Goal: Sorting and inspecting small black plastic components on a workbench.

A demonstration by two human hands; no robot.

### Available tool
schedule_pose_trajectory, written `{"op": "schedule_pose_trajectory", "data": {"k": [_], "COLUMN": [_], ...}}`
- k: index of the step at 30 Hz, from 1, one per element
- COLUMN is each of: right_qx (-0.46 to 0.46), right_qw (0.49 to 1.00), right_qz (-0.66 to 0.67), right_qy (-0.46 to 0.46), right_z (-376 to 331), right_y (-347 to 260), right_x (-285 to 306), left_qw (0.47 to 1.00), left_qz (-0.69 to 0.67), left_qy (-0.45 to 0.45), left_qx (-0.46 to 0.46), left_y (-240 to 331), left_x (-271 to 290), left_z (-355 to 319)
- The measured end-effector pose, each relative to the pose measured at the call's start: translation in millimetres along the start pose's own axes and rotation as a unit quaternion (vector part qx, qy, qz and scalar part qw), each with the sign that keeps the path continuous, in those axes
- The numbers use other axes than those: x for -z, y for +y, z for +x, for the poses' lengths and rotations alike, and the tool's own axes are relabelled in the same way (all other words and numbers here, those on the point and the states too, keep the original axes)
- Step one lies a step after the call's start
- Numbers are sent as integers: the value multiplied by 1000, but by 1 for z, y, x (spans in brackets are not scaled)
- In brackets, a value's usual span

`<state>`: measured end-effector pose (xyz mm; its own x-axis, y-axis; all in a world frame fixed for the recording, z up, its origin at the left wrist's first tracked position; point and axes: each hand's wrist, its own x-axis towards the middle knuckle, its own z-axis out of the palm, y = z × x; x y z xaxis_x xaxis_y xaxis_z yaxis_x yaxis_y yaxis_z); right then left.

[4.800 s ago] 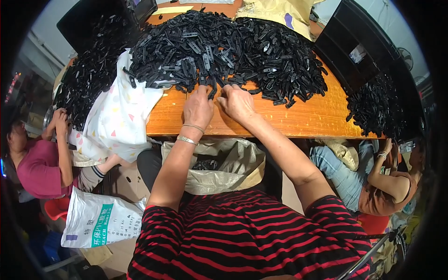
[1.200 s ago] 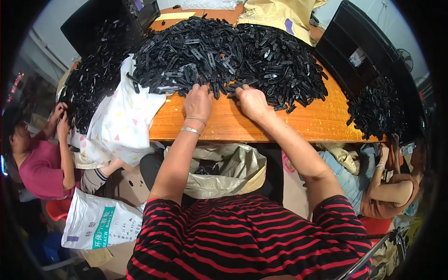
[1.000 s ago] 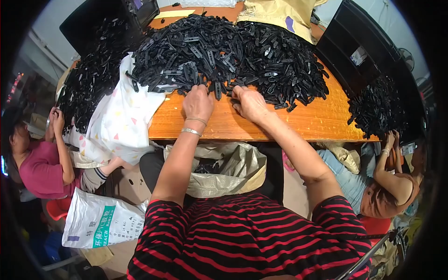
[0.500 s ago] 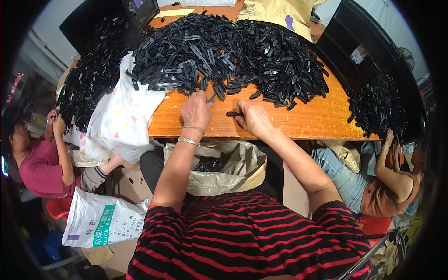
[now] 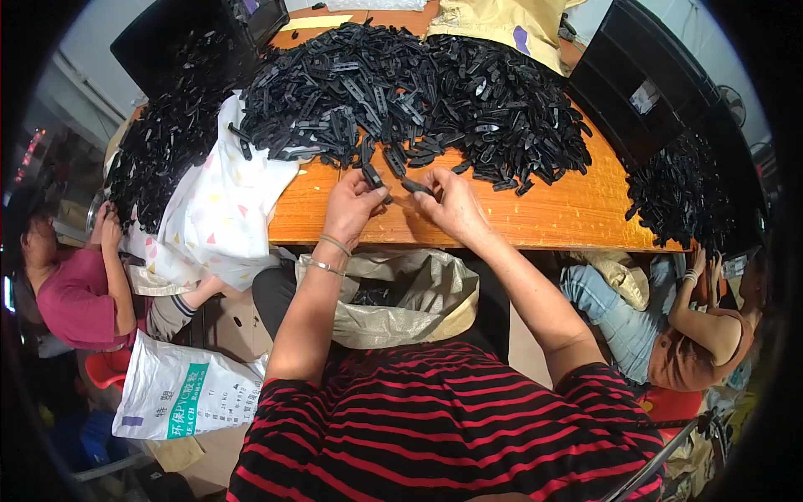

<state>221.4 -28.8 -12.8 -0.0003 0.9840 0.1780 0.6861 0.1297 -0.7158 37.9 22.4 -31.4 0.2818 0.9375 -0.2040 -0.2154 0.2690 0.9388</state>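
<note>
Fingers of the left hand [image 5: 351, 209] pinched one small black plastic clip [image 5: 373, 179]; the right hand [image 5: 452, 205] gripped another [image 5: 416, 186], both above the table [image 5: 552, 222]. They seemed light, stiff, best held by the ends.

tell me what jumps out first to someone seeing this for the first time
The huge heap of black plastic pieces covering the far half of the orange wooden table grabs the eye first. At its near edge the left hand and the right hand each pinch a black piece, above an open tan sack hanging under the table edge. A white patterned cloth drapes off the table's left side, beside a second dark pile.
</note>
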Motion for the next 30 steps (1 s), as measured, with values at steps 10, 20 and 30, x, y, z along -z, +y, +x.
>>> {"op": "schedule_pose_trajectory", "data": {"k": [10, 20, 30], "right_qx": [59, 22, 52], "right_qw": [983, 989, 989], "right_qz": [127, 115, 89], "right_qy": [121, 90, 102], "right_z": [2, 1, 3], "right_y": [-20, -17, -15], "right_x": [-27, -22, -23], "left_qw": [986, 996, 986], "left_qz": [85, 16, 42], "left_qy": [-21, -59, -59], "left_qx": [-139, -71, -151], "left_y": [-2, 12, 0], "left_x": [-13, -3, -5], "left_z": [-11, -19, -14]}}
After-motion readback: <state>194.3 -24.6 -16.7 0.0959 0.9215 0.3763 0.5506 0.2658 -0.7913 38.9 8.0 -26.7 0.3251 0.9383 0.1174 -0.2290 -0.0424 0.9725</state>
